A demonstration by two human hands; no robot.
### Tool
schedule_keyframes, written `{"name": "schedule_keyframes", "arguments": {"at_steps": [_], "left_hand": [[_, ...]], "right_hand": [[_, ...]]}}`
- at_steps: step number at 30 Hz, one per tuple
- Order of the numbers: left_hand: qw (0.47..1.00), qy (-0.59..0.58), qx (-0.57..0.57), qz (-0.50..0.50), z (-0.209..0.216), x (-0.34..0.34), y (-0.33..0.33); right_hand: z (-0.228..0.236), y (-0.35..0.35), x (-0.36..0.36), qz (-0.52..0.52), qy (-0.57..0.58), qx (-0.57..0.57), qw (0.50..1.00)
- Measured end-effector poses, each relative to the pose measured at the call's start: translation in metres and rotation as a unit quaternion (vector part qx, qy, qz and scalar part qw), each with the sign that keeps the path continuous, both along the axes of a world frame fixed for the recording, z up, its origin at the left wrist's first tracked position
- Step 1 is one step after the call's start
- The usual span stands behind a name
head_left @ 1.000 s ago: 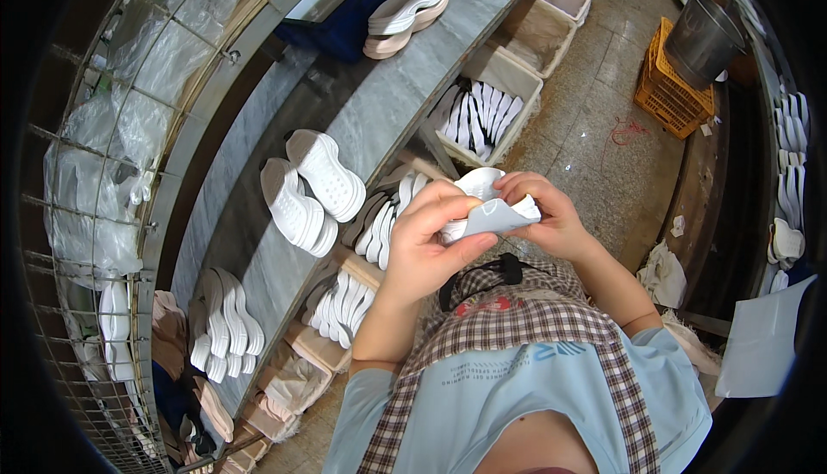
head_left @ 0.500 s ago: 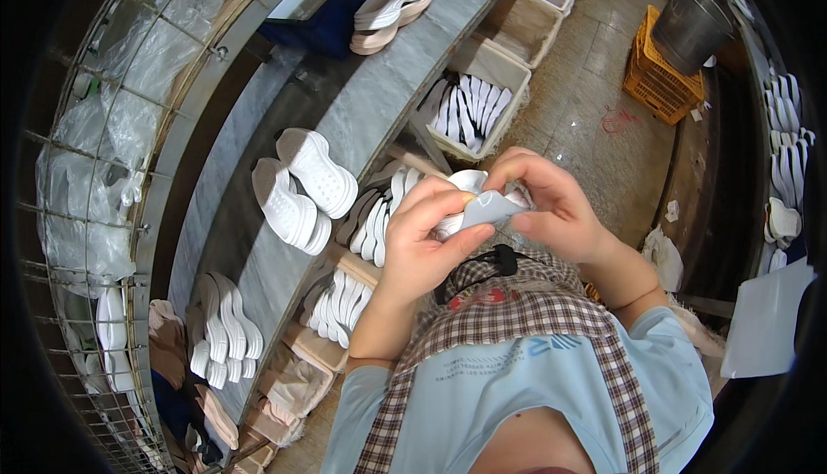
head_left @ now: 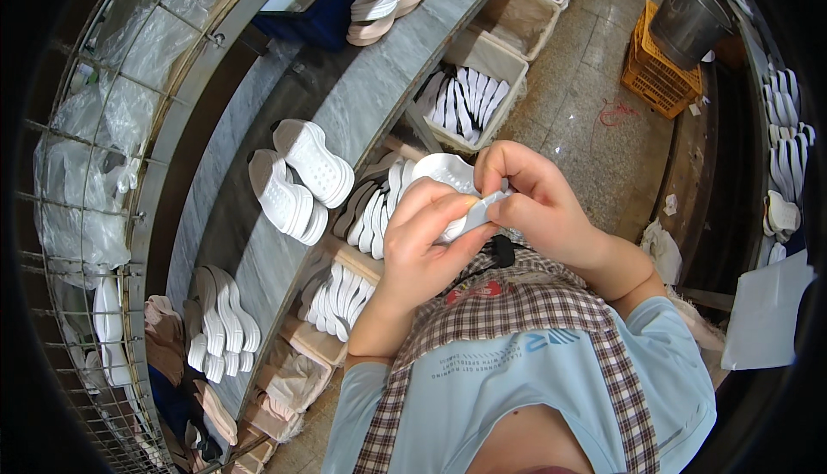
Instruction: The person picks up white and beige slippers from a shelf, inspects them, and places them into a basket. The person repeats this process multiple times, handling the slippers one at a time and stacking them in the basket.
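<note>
In front of my apron, both hands pinch a small, thin grey piece (head_left: 484,210) with a smooth face. My left hand (head_left: 429,233) has its thumb and fingers closed on the near side of it. My right hand (head_left: 534,202) pinches the opposite edge, fingertips close to the left ones. Just beyond the fingers shows a white shoe sole (head_left: 444,167) with small dimples. Its lower part is hidden behind my hands, and I cannot tell what supports it. Something white also peeks out under the grey piece.
On the marble-patterned bench (head_left: 379,77) at left lie stacked white soles (head_left: 297,181) and more white soles (head_left: 226,319). Below its edge stand bins of soles (head_left: 474,103). A wire mesh (head_left: 86,164) borders the far left. Yellow crates (head_left: 655,69) carry a dark bucket (head_left: 689,21) at far right.
My right fingers have closed in on the grey piece, which now shows less of its face. More of the dimpled white sole has come into sight beyond my hands.
</note>
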State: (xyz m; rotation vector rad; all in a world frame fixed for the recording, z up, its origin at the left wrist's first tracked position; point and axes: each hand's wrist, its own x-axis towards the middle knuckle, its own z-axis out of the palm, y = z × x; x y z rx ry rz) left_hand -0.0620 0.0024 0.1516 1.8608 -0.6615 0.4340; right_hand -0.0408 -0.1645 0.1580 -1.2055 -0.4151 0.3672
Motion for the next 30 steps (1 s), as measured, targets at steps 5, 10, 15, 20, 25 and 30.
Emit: {"name": "schedule_keyframes", "arguments": {"at_steps": [5,10,15,20,25,30], "left_hand": [[1.0,0.003,-0.007,-0.009,-0.0012,-0.0023,0.0005],[1.0,0.011,-0.02,-0.016,-0.0029,-0.0036,0.0025],[0.999,0.015,-0.024,-0.017,-0.0033,-0.0037,0.0041],[0.999,0.02,-0.021,-0.021,-0.0028,-0.0051,0.0047],[0.999,0.022,-0.022,-0.025,-0.0032,-0.0063,0.0058],[0.999,0.034,-0.036,-0.014,-0.0043,-0.0073,0.0076]], "right_hand": [[-0.0045,0.0035,-0.0002,-0.013,-0.043,0.04,0.998],[-0.0073,0.0019,0.0,0.003,-0.045,0.039,0.998],[-0.0076,0.0023,-0.0003,0.005,-0.032,0.041,0.999],[-0.0083,0.0029,-0.0011,-0.005,-0.055,0.029,0.998],[-0.0083,0.0019,-0.0014,0.005,-0.038,0.034,0.999],[-0.0073,0.0042,-0.0033,-0.005,-0.043,0.03,0.999]]}}
